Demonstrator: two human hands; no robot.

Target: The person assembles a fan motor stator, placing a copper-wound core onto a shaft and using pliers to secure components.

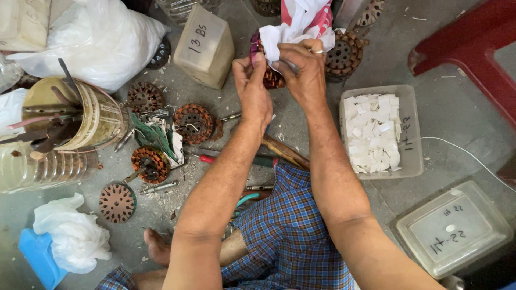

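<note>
My left hand [253, 88] grips a round rusty motor stator [267, 75] wound with reddish wire, held up above the floor. My right hand [305, 67], with a ring on one finger, presses a white and pink cloth [301, 21] against the stator's top. The cloth hides most of the stator. Both hands touch it from opposite sides.
Several rusty stators [192, 122] lie on the concrete floor at left, with screwdrivers [236, 159] and scraps. A clear box of white paper slips [376, 131] sits right, its lid [454, 228] nearer. A tool tin [75, 115], plastic bags, a small carton [204, 45] and a red stool [473, 48] surround.
</note>
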